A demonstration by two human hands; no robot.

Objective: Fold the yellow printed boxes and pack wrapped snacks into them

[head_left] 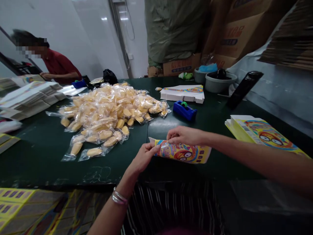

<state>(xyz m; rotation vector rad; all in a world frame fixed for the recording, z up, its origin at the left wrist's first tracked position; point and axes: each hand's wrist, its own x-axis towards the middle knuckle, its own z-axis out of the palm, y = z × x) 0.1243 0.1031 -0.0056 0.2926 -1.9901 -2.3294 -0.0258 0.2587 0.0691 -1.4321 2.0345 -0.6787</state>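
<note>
Close in front of me, at the table's front edge, is a yellow printed cardboard box with a cartoon face, lying on its side. My left hand grips its left end, thumb on the printed face. With fingers bent over the top edge near that same end, my right hand also holds the box. A small white flap sticks out by the left fingers. Left of my hands spreads a large heap of clear-wrapped yellow oval pieces. Beyond the box stands a blue tape dispenser with a green roll.
Flat printed boxes lie stacked at right, and more white-sided ones farther back. A black upright object and grey tubs stand behind. At far left, a person in a red top sits beyond stacked cartons.
</note>
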